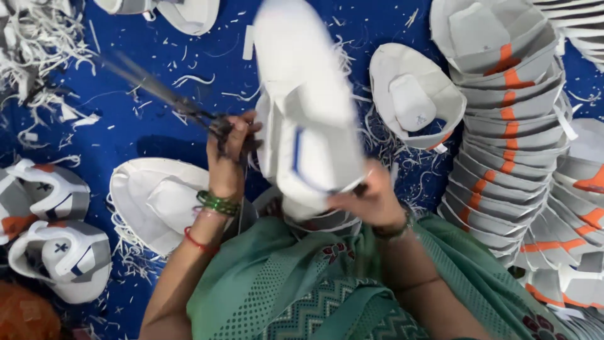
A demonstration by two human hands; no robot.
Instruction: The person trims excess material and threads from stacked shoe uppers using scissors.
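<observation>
From the head camera, the left hand (228, 148) is clamped on scissors (165, 94) whose blades point to the upper left. The right hand (371, 200) grips a white shoe upper (308, 107), blurred, at frame centre. A tall nested stack (509, 126) stands at right and white trimmings (38, 56) litter the blue floor cloth (157, 135); how many remain uncut I cannot tell.
</observation>
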